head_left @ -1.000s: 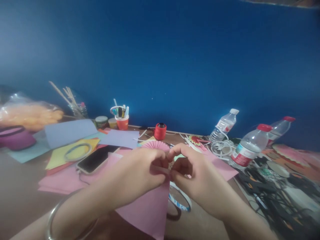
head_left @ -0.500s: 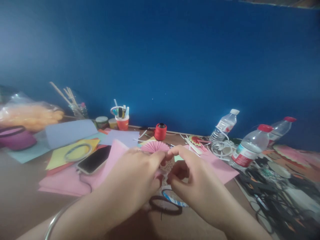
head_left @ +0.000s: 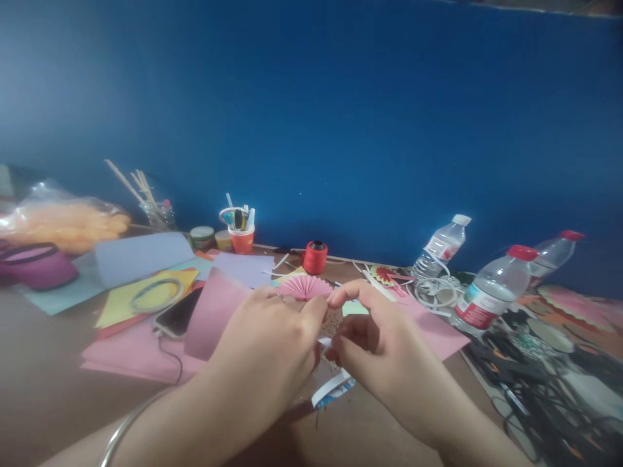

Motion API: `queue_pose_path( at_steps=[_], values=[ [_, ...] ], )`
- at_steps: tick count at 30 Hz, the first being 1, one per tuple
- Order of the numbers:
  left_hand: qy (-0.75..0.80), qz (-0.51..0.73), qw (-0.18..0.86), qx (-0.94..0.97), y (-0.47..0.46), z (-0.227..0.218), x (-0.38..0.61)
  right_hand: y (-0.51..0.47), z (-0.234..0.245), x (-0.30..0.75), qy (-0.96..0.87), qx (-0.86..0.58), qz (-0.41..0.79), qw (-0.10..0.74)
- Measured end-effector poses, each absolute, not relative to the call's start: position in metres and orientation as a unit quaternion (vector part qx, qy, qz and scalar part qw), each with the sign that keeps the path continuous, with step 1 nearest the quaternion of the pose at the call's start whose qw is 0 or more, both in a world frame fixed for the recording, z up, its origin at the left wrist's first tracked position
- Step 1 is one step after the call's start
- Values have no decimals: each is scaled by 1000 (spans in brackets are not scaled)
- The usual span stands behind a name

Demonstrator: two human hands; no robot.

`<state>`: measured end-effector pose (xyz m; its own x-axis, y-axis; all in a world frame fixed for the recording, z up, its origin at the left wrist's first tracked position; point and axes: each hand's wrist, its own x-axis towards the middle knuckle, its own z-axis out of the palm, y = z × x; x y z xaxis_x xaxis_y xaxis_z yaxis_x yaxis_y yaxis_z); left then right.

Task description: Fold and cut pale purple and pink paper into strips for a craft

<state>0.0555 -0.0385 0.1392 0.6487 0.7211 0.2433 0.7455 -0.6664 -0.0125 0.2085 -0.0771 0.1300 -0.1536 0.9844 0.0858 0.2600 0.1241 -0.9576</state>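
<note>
My left hand [head_left: 277, 331] is closed, its fingers bent inward against a raised, curling sheet of pink paper [head_left: 214, 314]. Facing it, my right hand [head_left: 379, 340] has its thumb and fingers curled together. A small white strip [head_left: 324, 341] shows between the fingertips of both hands. Beneath the right fingers hangs a white-and-blue band [head_left: 335, 388], seen nearly edge-on, which looks like a roll of tape; the grip on it is partly hidden. Just beyond my fingers lies a pleated pink paper fan [head_left: 305, 287]. A brown speckled surface [head_left: 334, 319] shows between the hands.
A red spool [head_left: 315, 258] and a red cup of tools [head_left: 242, 240] stand near the blue wall. On the left are a phone [head_left: 178, 314], coloured sheets [head_left: 141, 259] and a purple container [head_left: 39, 264]. Bottles [head_left: 496, 285], a white cable and dark clutter [head_left: 540, 389] fill the right.
The pink sheet by my left hand has curled further left, covering more of the phone. The white-and-blue band has turned from a ring shape to nearly edge-on. The dark ring shape below is gone.
</note>
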Motion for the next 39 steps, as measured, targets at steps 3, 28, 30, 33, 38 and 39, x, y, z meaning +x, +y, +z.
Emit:
queue_pose_path(
  at_steps=[3,28,30,33,38,39],
  values=[
    [-402,-99,50,-909,-38,138,55,-77,132,208,-612,-518,440,405],
    [-383,-125,64,-913,-31,124,55,-76,119,204,-574,-488,472,457],
    [-378,-128,64,-915,-30,124,55,-76,121,204,-576,-494,467,454],
    [-383,-131,58,-913,-29,125,54,-76,124,203,-585,-509,448,445],
    [-410,-103,38,-905,-24,135,50,-74,126,206,-625,-533,367,436],
    [-413,-102,24,-905,-22,137,48,-74,125,207,-631,-540,350,434]
  ],
)
